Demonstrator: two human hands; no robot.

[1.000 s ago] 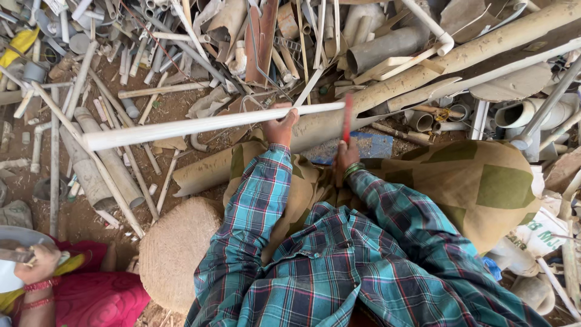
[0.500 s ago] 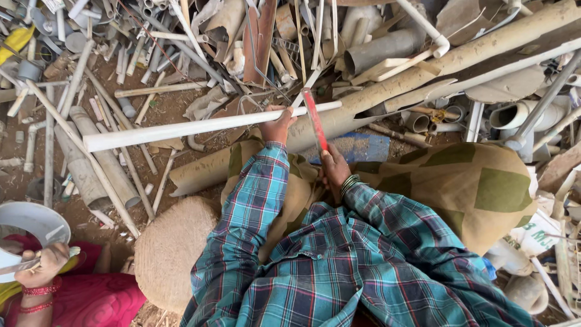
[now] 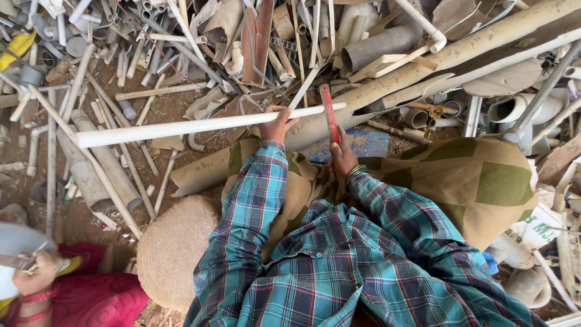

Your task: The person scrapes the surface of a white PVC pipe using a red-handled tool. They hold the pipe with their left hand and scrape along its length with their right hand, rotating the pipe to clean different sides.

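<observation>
My left hand (image 3: 278, 125) grips a long white plastic pipe (image 3: 181, 128) that lies level across my front, its free end pointing left. My right hand (image 3: 342, 154) holds a red flat blade-like tool (image 3: 329, 114), which stands upright against the pipe's right end. Both arms wear a teal plaid shirt. Just behind the white pipe lies a thick beige pipe (image 3: 423, 63) running up to the right. My lap is covered by a tan cloth with green patches (image 3: 472, 181).
Heaps of cut plastic pipes and fittings (image 3: 121, 54) cover the dirt ground all round. A round woven stool (image 3: 172, 248) stands at lower left. Another person in red (image 3: 72, 297) sits at the bottom left, a hand on a round pale object.
The red tool has swung from tilted to nearly upright at the pipe's right end. The white pipe has stayed level in my left hand. The person at lower left shifted slightly.
</observation>
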